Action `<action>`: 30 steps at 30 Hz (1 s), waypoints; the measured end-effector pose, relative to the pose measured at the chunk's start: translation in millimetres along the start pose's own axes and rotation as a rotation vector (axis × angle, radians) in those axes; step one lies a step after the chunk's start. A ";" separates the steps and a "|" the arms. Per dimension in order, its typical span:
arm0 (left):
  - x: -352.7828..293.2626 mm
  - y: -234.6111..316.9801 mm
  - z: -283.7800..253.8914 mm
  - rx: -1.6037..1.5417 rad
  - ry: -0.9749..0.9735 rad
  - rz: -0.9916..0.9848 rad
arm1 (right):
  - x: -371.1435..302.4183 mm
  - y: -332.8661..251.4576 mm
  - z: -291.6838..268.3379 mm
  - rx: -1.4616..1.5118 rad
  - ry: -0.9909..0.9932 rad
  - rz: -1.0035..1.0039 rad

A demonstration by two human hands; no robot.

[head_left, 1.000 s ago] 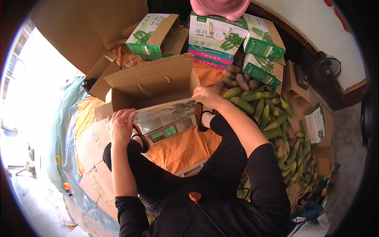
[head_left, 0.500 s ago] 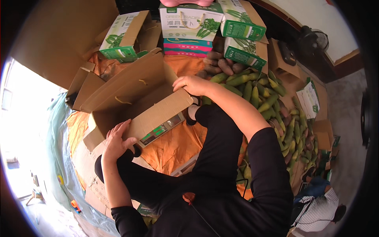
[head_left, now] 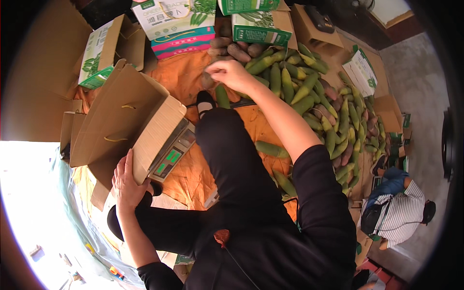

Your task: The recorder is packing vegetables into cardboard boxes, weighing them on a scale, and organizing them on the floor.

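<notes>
My left hand point(head_left: 126, 186) grips the near corner of a brown cardboard box point(head_left: 104, 128), its fingers along the folded flap. The box stands open on a weighing scale point(head_left: 169, 159) with a lit green display. Inside its wall show two yellow cord handles; its bottom is hidden. My right hand point(head_left: 231, 76) is stretched out beyond my knee, fingers loosely bent and apart, with nothing visible in them. Just under the fingertips lies a brownish tuber point(head_left: 207, 82). A green radish point(head_left: 222, 96) lies below that hand, next to my shoe point(head_left: 205, 102).
A large heap of green radishes point(head_left: 309, 92) fills the right side, mixed with reddish-brown tubers point(head_left: 238, 52). Printed green-and-white cartons point(head_left: 174, 21) stand at the back. An orange sheet point(head_left: 181, 72) covers the ground. At the far right another person point(head_left: 398, 210) in a striped shirt bends down.
My right hand has let go of the box flap and moved towards the heap. The left hand stays at the box corner. The whole view has swung to the right.
</notes>
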State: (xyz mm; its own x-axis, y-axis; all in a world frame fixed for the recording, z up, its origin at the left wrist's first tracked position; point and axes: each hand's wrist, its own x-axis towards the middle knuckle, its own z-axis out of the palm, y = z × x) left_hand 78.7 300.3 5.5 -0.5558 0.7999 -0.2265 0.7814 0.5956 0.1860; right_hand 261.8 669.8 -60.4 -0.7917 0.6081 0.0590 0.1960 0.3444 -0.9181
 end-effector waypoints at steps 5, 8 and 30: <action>2.4 -4.7 11.0 0.043 0.078 -0.005 | -97.4 105.6 -16.2 -0.204 0.132 0.309; 3.9 -3.2 16.0 0.006 0.061 0.012 | -177.1 179.4 -9.9 -0.531 0.021 0.361; 3.4 -6.2 21.6 0.083 0.073 -0.017 | -372.9 258.1 22.6 0.657 0.943 1.703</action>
State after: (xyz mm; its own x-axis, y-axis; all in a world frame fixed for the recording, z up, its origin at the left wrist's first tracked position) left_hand 78.0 297.8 -17.1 -0.5862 0.7946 -0.1580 0.7906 0.6037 0.1023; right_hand 594.5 515.8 -328.2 0.4460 0.1477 -0.8828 -0.1064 -0.9706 -0.2161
